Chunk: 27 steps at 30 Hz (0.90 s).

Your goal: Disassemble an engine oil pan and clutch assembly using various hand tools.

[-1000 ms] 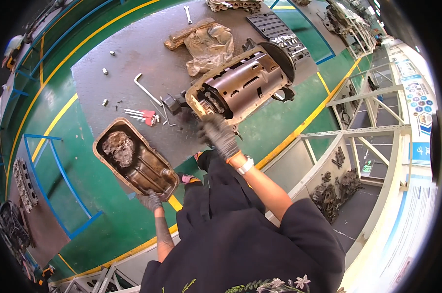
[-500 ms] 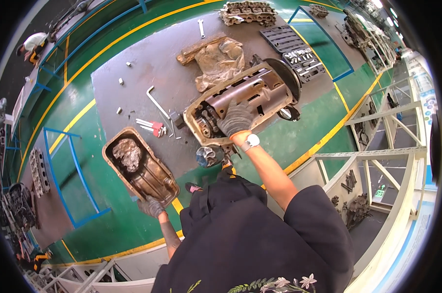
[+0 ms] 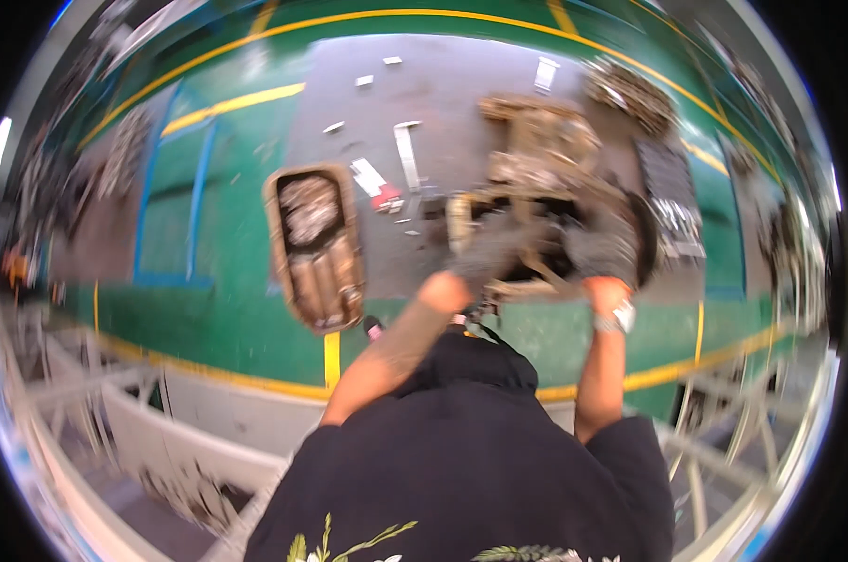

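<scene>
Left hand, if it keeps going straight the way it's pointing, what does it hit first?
The left hand, gloved, points up-frame and already seems to lie on the near end of the engine block on the grey mat. Further travel probably just presses into that casting. The picture is motion-blurred, so actual contact is uncertain.

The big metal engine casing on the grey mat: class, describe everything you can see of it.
The engine casing is a bulky, tan-brown metal housing, grimy and blurred by motion. It lies on the grey mat, right of a rusty oil pan. Its near end shows a dark rounded opening. The gloved left hand and gloved right hand both rest on that near end; whether they grip it cannot be told.
</scene>
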Tool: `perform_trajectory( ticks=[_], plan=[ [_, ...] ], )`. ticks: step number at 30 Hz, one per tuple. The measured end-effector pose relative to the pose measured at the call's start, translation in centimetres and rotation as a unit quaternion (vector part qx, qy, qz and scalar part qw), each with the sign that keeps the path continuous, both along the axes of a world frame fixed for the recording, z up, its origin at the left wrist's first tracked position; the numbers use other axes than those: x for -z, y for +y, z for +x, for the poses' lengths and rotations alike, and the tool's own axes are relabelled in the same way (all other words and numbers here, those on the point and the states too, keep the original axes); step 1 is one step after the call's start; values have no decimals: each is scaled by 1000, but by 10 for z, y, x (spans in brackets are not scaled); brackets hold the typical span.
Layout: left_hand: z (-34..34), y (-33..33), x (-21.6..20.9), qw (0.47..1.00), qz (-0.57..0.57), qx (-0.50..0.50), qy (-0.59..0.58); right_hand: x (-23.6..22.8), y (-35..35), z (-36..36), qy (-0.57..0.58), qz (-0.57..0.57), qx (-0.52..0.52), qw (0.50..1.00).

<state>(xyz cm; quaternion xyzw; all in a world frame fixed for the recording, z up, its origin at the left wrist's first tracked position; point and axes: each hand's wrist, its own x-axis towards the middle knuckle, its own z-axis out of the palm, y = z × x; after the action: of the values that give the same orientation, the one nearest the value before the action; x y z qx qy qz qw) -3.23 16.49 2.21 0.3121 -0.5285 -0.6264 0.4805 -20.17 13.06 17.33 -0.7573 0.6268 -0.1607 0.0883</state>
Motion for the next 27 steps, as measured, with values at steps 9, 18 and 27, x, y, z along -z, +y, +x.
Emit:
perform_trajectory(
  ticks=[9,18,27],
  plan=[
    [-58,25,-195,990,-110,-84,14,-69,35,-57,-56,-66,30,996],
    [-84,151,-209,893,-416,-84,-151,-87,130,-52,-129,-204,83,967],
    [50,183,-280,847,-376,-302,-221,-100,79,66,-316,-146,-89,933]
  ],
)
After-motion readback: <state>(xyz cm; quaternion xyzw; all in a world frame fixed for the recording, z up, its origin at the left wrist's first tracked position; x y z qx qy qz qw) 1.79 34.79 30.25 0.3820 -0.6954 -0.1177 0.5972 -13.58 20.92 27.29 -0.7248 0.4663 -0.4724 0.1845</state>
